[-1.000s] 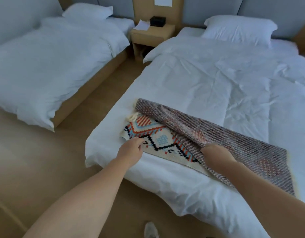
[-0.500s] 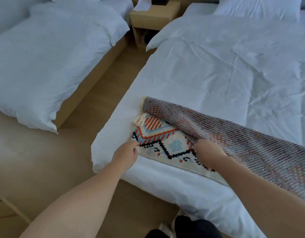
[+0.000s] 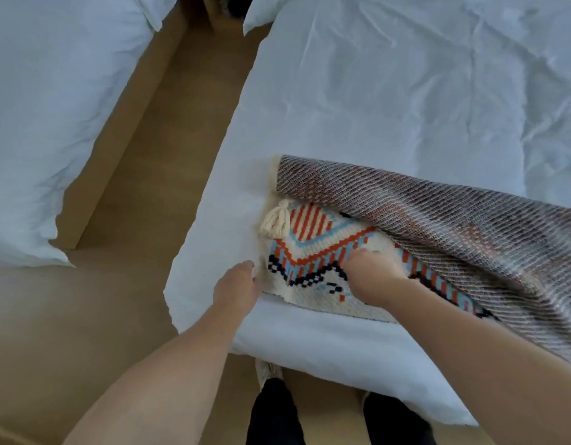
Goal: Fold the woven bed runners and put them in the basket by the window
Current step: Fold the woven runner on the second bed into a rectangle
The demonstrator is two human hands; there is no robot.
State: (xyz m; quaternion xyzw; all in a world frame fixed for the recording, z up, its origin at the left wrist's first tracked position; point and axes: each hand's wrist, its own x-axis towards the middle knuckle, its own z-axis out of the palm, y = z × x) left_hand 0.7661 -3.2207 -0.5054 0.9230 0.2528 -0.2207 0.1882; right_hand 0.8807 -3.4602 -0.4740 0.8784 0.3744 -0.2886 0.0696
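A woven bed runner (image 3: 313,252) lies across the foot of the white bed (image 3: 390,101). Its cream face shows orange, blue and black patterning, with a cream tassel (image 3: 275,220) at its left end. The far part is folded over toward me, so the brown-grey underside (image 3: 444,220) covers most of it and runs off to the right. My left hand (image 3: 237,285) is curled at the runner's near left corner, fingertips on the edge. My right hand (image 3: 370,277) grips the patterned face just left of the folded flap. No basket is in view.
A second white bed (image 3: 52,107) stands to the left, across a strip of wooden floor (image 3: 142,175). My dark shoes (image 3: 274,412) are against the bed's foot edge at the bottom of the view.
The view has tilted down and closer. My right hand moved left, off the folded flap's edge and onto the patterned face. My left hand stayed at the near left corner.
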